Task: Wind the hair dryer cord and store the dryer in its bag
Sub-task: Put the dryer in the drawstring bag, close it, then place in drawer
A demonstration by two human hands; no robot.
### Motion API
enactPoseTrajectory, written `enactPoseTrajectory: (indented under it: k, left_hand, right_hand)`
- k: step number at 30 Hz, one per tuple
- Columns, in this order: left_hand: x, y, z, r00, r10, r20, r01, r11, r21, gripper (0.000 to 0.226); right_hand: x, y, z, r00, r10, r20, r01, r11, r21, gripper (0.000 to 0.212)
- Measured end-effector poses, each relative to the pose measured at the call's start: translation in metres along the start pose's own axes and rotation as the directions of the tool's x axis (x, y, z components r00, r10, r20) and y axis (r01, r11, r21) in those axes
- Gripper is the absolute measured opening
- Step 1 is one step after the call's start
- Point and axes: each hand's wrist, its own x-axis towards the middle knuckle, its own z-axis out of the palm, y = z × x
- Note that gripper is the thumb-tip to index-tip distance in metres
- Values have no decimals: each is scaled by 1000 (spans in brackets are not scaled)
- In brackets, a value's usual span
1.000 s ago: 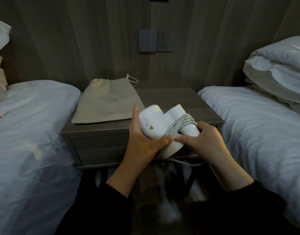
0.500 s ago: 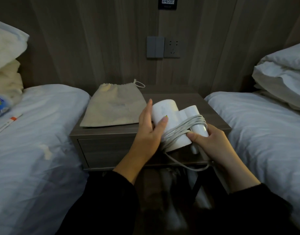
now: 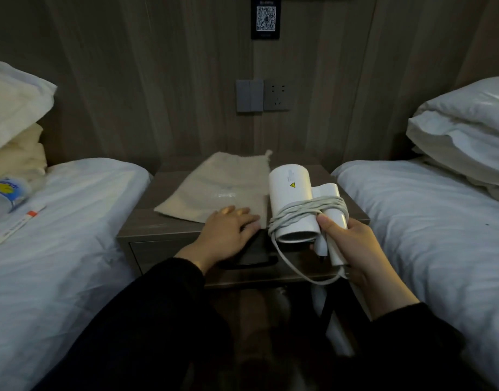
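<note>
Head view: the hair dryer (image 3: pixel 290 201) is held over the tabletop (image 3: pixel 142 224), just beside the bag (image 3: pixel 223 190), by the right hand (image 3: pixel 347 244), which is curled round the folded handle with the thumb pressed on the wound cord (image 3: pixel 307 211). The left hand (image 3: pixel 228 235) is laid flat on the bag's near edge. The dryer is judged rigid, smooth and light. The cord looks springy, so its coils should be pinned. The limp bag is best taken at its far mouth.

Wood nightstand (image 3: pixel 146 225): beige drawstring bag (image 3: pixel 223 187) lying flat on top, left-ctr.
</note>
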Motion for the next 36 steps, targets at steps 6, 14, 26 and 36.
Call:
enactPoseTrajectory:
  k: [6,14,26,36]
  left_hand:
    - [-18,-35,-38,931,-333,-146,354,924,146,60]
    - [27,-24,-38,942,-335,-7,331,927,179,61]
    - [18,-19,-24,985,-161,54,168,974,-151,55]
    - [-20,8,-30,914,-343,-219,326,939,-111,44]
  right_hand:
    - [-1,-4,-13,997,-51,-51,51,999,14,21]
    - [1,-7,-15,993,-92,-77,92,996,4,16]
    - [7,-9,-25,999,32,2,-31,987,155,27]
    - [14,-2,-19,995,33,94,-46,989,141,44]
